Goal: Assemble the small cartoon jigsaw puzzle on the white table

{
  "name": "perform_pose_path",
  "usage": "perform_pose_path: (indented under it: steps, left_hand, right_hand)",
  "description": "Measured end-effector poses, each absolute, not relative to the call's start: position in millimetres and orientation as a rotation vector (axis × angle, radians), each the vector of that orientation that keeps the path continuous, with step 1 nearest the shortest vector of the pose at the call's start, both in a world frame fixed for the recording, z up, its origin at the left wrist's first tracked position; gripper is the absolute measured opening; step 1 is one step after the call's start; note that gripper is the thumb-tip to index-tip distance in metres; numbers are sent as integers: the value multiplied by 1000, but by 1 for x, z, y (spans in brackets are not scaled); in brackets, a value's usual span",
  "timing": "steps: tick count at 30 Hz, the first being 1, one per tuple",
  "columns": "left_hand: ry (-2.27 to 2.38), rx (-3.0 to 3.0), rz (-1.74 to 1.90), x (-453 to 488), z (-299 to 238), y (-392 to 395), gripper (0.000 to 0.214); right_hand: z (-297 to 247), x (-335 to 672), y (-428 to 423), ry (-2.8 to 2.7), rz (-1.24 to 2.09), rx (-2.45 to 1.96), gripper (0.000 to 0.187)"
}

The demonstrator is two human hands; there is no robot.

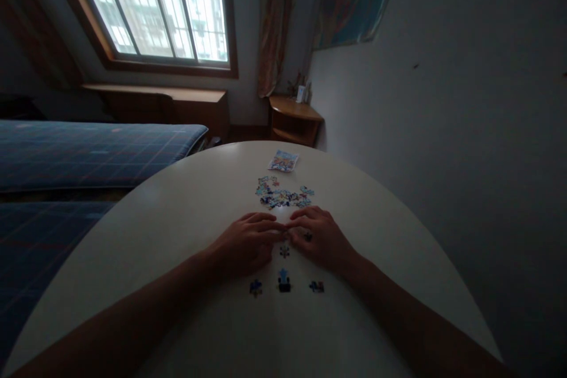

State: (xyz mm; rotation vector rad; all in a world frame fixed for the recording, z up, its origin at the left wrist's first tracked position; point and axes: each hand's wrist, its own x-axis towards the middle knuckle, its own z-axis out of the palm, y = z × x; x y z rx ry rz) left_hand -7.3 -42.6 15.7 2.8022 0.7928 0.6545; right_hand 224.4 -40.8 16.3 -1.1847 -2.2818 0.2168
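Note:
My left hand and my right hand meet over the middle of the white round table. Their fingers are closed in, and the tips come together on a small jigsaw piece, mostly covered by them. Another piece shows under the right hand's fingers. Just below the fingertips lies a loose jigsaw piece. Closer to me, a blue and black joined bit of puzzle lies between a dark blue piece on the left and another piece on the right.
Beyond my hands, several jigsaw pieces are spread in a loose heap. A small picture sheet lies near the table's far edge. A bed with a blue checked cover stands left, and a white wall runs along the right.

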Motion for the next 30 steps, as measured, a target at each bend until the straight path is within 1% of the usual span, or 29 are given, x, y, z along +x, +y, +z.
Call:
perform_pose_path:
  steps: [4,10,16,21,25,30]
  left_hand:
    - [788,2831,632,-8,13,-41,47]
    - [810,2860,619,-6,15,-43,46]
    - [808,2899,516,-5,23,-47,46]
    - [812,2874,473,-5,28,-49,46]
    - [775,2861,460,-6,28,-47,46]
    - [750,2852,462,-8,26,-45,46]
  right_hand:
    - [14,226,-39,-2297,234,-1167,19]
    - [15,226,-38,-2311,263,-1193,22]
    - [27,235,-41,-2350,262,-1230,17]
    - [34,243,-46,-2453,308,-1228,31]
    - [32,243,-47,-2464,329,-1203,26]
    - [30,243,-45,-2450,343,-1222,25]
